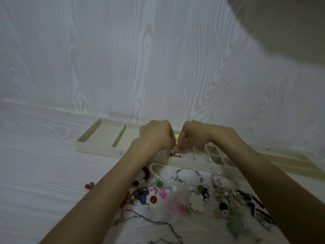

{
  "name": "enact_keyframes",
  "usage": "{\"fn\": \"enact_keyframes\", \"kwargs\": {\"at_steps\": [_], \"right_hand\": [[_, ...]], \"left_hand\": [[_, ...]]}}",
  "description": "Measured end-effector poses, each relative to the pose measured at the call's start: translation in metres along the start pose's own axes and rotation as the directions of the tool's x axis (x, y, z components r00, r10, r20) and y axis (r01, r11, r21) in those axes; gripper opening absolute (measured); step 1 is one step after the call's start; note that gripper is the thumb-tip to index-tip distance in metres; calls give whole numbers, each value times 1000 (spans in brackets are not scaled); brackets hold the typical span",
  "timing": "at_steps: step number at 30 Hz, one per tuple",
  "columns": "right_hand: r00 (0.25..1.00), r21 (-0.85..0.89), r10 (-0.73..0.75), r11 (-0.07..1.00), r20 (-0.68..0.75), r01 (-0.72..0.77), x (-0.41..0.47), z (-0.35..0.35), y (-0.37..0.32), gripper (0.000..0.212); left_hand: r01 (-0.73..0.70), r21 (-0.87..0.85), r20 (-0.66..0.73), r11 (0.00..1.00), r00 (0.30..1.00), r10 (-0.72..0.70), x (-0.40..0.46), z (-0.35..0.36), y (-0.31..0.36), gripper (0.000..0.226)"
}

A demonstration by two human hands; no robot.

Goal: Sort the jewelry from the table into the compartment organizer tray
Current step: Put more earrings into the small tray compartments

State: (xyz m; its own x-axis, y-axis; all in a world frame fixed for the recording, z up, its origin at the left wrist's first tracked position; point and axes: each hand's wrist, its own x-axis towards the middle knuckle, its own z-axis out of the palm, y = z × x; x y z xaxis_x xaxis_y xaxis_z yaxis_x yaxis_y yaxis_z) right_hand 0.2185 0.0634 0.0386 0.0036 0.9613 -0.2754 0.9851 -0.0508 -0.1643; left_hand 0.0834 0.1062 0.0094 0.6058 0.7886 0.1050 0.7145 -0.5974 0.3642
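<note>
Both hands meet over the tray [98, 147]. The left hand [155, 133] and right hand [192, 135] have fingers curled, pinching a small pale piece [175, 153] above a middle compartment, apparently to seat it. The remaining jewelry [184, 192] lies on the table, just before the tray.

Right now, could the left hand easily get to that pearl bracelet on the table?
Probably yes. The pearl bracelet lies in the open on the table, just below the left hand, nothing covering it. But that hand is busy over the organizer tray, apparently pinching something small.
</note>
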Motion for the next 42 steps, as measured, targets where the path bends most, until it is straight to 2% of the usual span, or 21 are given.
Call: {"fn": "enact_keyframes", "kwargs": {"at_steps": [2, 8, 13, 16, 19, 23, 28, 34, 38, 42], "right_hand": [[1000, 13, -21, 1000, -8, 21, -6, -3, 1, 14], [993, 62, -12, 998, -115, 19, -14, 2, 6, 12], [985, 141, 26, 990, -172, -1, -15, 15, 9, 11], [982, 171, 16, 985, -189, 17, -16, 20, 11, 11], [981, 239, 79, 970, -176, -36, -23, 16, 14, 13], [979, 274, 127, 959, -162, -79, -37, 8, 17, 18], [988, 266, 133, 958, -74, -109, -40, 7, 11, 19], [984, 343, 158, 932, -87, -120, -36, 18, 13, 17], [971, 411, 138, 910, -195, -47, -32, 26, 16, 10], [959, 504, 122, 863, -255, 24, -32, 38, 19, 18]], "left_hand": [[21, -37, -44, 999, 999, -22, 1, 5, -1, 20], [49, -84, -1, 995, 999, -49, 3, 8, -3, 19], [13, -86, 58, 996, 998, -8, 3, 9, -2, 22], [-13, -62, 22, 998, 1000, 14, 2, 12, 1, 27], [-13, -57, -44, 998, 999, 11, 0, 19, 5, 34], [-40, -31, -89, 999, 995, 37, 1, 25, 9, 29], [-22, -68, -32, 997, 999, 20, 1, 26, 7, 23], [-52, -37, -17, 998, 999, 51, 1, 25, 4, 18], [12, -180, 83, 984, 997, 3, 3, 22, -3, 20], [45, -386, 181, 922, 983, 27, 7, 22, -16, 15]]}}
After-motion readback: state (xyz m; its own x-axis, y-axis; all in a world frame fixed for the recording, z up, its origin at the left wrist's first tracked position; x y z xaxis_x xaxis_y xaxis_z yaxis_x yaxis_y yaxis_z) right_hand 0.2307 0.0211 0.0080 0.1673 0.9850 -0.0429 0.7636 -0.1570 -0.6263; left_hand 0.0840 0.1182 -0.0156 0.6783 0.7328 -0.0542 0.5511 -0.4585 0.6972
